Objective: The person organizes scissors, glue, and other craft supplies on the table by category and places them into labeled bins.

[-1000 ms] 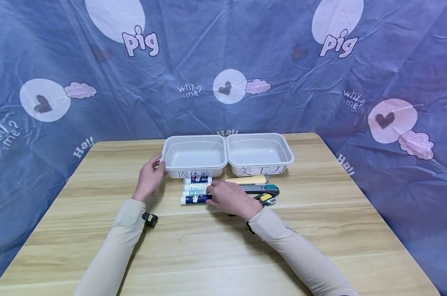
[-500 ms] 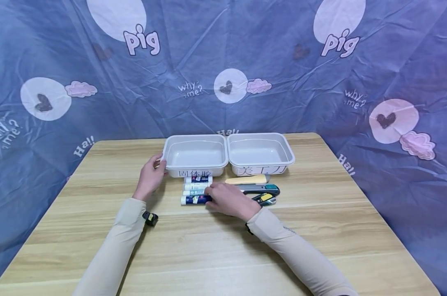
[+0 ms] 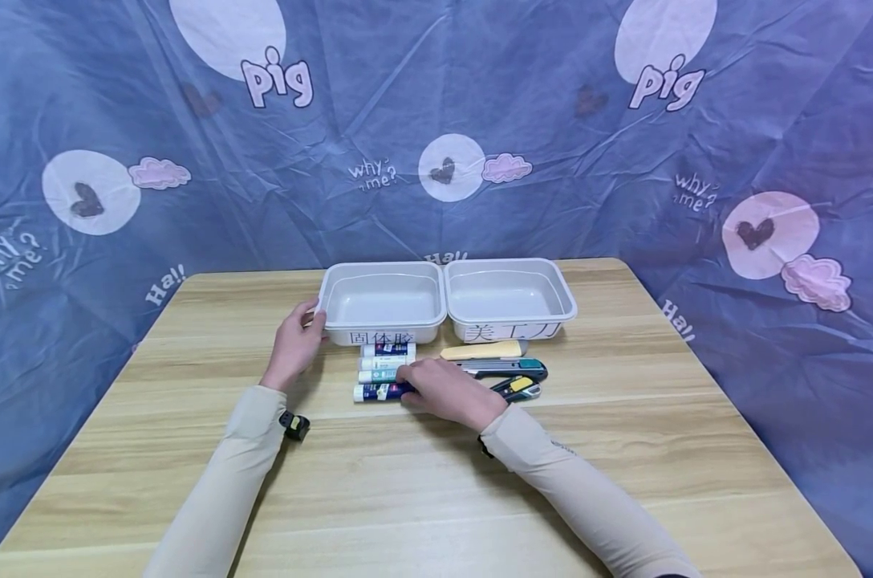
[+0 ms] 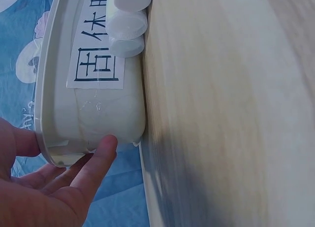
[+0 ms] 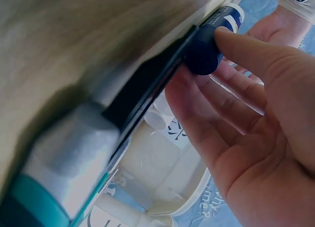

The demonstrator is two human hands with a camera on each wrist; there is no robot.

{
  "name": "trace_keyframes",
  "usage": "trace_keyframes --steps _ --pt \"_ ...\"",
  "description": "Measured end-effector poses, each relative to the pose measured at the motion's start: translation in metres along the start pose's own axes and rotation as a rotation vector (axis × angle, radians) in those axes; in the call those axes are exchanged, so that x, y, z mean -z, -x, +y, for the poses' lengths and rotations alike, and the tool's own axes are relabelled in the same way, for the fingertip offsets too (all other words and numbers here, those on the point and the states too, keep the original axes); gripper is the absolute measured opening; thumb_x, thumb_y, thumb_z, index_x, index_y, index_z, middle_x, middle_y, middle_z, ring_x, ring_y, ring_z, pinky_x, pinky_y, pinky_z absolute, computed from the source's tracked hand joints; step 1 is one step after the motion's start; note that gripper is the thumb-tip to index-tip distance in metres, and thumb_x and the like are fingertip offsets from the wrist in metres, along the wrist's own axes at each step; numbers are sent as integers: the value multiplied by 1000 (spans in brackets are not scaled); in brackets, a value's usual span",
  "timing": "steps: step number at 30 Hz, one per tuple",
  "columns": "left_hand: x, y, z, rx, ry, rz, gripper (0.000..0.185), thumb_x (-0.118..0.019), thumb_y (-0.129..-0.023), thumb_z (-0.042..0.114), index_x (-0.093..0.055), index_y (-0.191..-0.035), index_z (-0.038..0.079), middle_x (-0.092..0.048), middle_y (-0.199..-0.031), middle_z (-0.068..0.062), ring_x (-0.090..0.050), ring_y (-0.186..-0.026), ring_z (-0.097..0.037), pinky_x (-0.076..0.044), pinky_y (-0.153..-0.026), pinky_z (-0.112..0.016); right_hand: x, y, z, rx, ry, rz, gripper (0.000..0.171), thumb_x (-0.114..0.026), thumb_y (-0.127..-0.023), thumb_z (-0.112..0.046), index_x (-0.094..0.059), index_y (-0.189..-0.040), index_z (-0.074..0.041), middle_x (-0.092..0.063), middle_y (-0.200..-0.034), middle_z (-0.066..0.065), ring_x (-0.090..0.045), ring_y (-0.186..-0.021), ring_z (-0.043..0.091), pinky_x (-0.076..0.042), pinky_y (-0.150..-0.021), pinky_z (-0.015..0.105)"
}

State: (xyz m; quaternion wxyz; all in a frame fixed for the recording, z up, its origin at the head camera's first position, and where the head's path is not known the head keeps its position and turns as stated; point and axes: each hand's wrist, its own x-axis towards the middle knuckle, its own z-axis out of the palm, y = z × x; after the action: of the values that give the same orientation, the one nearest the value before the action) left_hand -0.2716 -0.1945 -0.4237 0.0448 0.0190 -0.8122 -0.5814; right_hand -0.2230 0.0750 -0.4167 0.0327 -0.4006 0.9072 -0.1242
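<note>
My left hand (image 3: pixel 295 345) holds the left end of a white plastic tray (image 3: pixel 444 301), its fingers at the rim and outer wall in the left wrist view. My right hand (image 3: pixel 447 389) pinches a dark blue glue stick (image 5: pixel 209 45) between thumb and fingers near one end; the stick lies on the table, its white end pointing left. Behind it several more glue sticks (image 3: pixel 376 376) lie in a row before the tray, right ends partly hidden by my hand. Right of them lie a yellow utility knife (image 3: pixel 483 350), a grey-and-green one (image 3: pixel 505 368) and a black-and-yellow one (image 3: pixel 521 390), partly covered by my hand.
A second white tray (image 3: pixel 566 309) stands against the first one's right side. Both trays carry paper labels with Chinese characters at the front. The wooden table (image 3: pixel 408 498) ends at a blue printed cloth (image 3: pixel 552 217) hanging behind it.
My right hand has shifted very slightly left along the glue sticks. The left hand, trays and knives keep their places; the head view has drifted slightly.
</note>
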Motion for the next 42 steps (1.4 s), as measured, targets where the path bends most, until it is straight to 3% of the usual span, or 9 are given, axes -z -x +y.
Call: trace_keyframes --steps 10,19,29,42 --pt "0 0 -1 -3 -8 6 52 -42 -110 20 -33 -157 0 -48 -149 -32 -58 -128 -44 -57 -99 -45 3 -1 0 7 -20 -6 12 -73 -95 -15 -74 -106 -10 -68 -91 -1 -56 -72 7 -50 -63 21" --pt "1 1 -1 5 -14 1 53 -42 -110 21 -32 -158 1 -48 -149 -32 -58 -127 -44 -57 -100 -46 6 0 3 -2 -15 11 20 -73 -96 -15 -73 -114 -8 -72 -103 5 -67 -85 13 -59 -75 25" --pt "1 0 -2 -1 -18 6 53 -43 -110 22 -33 -158 0 -49 -148 -32 -60 -126 -45 -57 -99 -45 10 1 4 -2 7 45 23 -73 -96 -16 -73 -118 -8 -73 -109 6 -70 -95 15 -60 -83 28" --pt "1 0 -3 -6 -13 3 52 -44 -110 20 -34 -157 0 -49 -148 -32 -60 -126 -44 -57 -98 -49 10 1 6 20 8 95 23 -72 -98 -18 -72 -118 -7 -72 -108 5 -70 -93 14 -60 -81 25"
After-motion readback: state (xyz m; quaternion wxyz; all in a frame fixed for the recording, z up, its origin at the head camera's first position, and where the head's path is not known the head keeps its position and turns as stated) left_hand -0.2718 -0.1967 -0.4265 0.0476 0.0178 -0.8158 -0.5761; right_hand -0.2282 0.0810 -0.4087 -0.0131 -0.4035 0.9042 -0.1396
